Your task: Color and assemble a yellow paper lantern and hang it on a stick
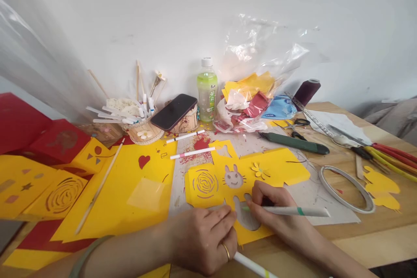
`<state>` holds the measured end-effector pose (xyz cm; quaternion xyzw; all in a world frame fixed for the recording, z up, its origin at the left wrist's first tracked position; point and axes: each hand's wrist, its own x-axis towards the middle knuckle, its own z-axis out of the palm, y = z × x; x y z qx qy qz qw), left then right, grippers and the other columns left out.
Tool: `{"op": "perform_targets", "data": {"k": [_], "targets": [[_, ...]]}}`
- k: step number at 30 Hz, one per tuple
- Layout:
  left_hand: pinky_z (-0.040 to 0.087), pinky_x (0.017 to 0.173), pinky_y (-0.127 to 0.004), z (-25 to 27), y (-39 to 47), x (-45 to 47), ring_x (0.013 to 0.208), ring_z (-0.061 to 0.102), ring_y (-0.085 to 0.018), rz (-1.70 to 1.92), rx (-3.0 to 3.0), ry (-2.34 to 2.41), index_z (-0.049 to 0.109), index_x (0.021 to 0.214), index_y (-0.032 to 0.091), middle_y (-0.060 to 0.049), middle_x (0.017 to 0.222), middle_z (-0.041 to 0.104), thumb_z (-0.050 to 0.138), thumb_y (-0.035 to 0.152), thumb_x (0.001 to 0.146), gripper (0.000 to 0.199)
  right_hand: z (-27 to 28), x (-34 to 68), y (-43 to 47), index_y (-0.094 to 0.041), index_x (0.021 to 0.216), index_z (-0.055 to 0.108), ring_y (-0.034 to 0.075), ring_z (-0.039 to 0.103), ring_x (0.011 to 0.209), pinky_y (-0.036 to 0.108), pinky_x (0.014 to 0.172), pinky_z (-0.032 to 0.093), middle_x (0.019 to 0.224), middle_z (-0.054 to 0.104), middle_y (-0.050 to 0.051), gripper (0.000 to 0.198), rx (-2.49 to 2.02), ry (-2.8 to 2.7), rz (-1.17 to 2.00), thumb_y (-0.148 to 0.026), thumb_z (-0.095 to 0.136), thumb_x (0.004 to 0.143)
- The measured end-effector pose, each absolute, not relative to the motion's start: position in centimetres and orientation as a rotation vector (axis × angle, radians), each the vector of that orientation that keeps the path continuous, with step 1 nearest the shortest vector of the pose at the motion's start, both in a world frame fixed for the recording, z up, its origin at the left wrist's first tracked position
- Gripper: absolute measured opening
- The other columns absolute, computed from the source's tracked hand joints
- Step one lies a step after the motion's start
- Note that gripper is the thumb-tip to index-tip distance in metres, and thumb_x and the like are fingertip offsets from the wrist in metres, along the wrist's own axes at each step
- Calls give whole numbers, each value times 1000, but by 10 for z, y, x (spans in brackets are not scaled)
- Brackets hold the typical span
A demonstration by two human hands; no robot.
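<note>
My right hand (276, 208) pinches a white marker with a green band (309, 212). Its green tip sits at a rounded cutout in the yellow cut-out card (241, 163). My left hand (206, 239), wearing a ring, is curled over the card's lower left edge. From under its fingers pokes a white marker with a yellow band (250, 264); most of that marker is hidden by the hand. The card carries a swirl cutout, a bunny face (233, 178) and a flower cutout (259, 170).
Left lie yellow sheets (143, 200), a thin stick (100, 186) and red and yellow boxes (61, 143). Behind are a marker basket (143, 132), phone (174, 112), bottle (207, 91) and plastic bag (250, 95). A green cutter (296, 143), tape ring (347, 189) and scissors (387, 156) lie right.
</note>
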<state>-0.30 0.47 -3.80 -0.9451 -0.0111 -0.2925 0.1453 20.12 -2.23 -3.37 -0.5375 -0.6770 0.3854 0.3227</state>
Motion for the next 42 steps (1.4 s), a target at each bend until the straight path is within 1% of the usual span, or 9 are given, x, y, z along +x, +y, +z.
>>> {"op": "perform_targets", "data": {"k": [4, 8, 17, 24, 30, 37, 42], "targets": [[58, 59, -27, -38, 4, -3, 79, 68, -22, -858, -2710, -41, 62, 77, 9, -14, 85, 71, 45, 20, 87, 23, -34, 200, -21, -20, 59, 37, 9, 35, 48, 21, 44, 27, 53, 41, -5, 24, -1433, -1790, 1012, -23, 48, 80], [58, 58, -27, -39, 5, -4, 80, 68, -22, -857, -2719, -33, 63, 77, 8, -14, 86, 71, 45, 20, 87, 23, -34, 200, -22, -20, 59, 37, 9, 37, 49, 21, 45, 28, 54, 43, -4, 24, -1447, -1787, 1011, -25, 48, 80], [57, 56, -28, -39, 5, -5, 80, 68, -23, -864, -2738, -32, 63, 76, 8, -14, 85, 71, 44, 17, 87, 24, -35, 198, -22, -21, 58, 36, 9, 35, 48, 21, 44, 27, 53, 41, -5, 24, -1458, -1803, 987, -23, 47, 79], [58, 63, -28, -40, 6, -4, 81, 68, -22, -852, -2744, -36, 64, 77, 8, -14, 86, 71, 45, 18, 87, 24, -36, 199, -22, -21, 58, 36, 9, 35, 48, 21, 43, 27, 53, 41, -5, 25, -1460, -1835, 995, -24, 48, 80], [58, 61, -28, -40, 5, -5, 81, 68, -23, -848, -2754, -31, 64, 77, 7, -14, 86, 71, 43, 15, 86, 24, -34, 199, -23, -21, 59, 37, 9, 36, 48, 22, 44, 27, 53, 40, -5, 23, -1457, -1817, 979, -22, 47, 80], [58, 62, -28, -42, 6, -4, 81, 68, -23, -854, -2753, -39, 64, 77, 8, -14, 86, 71, 46, 17, 86, 22, -35, 199, -23, -21, 58, 37, 9, 35, 48, 21, 43, 27, 52, 41, -5, 23, -1443, -1820, 964, -20, 47, 78], [58, 59, -28, -40, 5, -5, 82, 68, -23, -850, -2761, -34, 64, 78, 8, -14, 87, 71, 44, 15, 85, 22, -37, 202, -23, -21, 57, 38, 9, 35, 48, 22, 44, 28, 52, 40, -5, 24, -1451, -1730, 953, -22, 50, 78]]}}
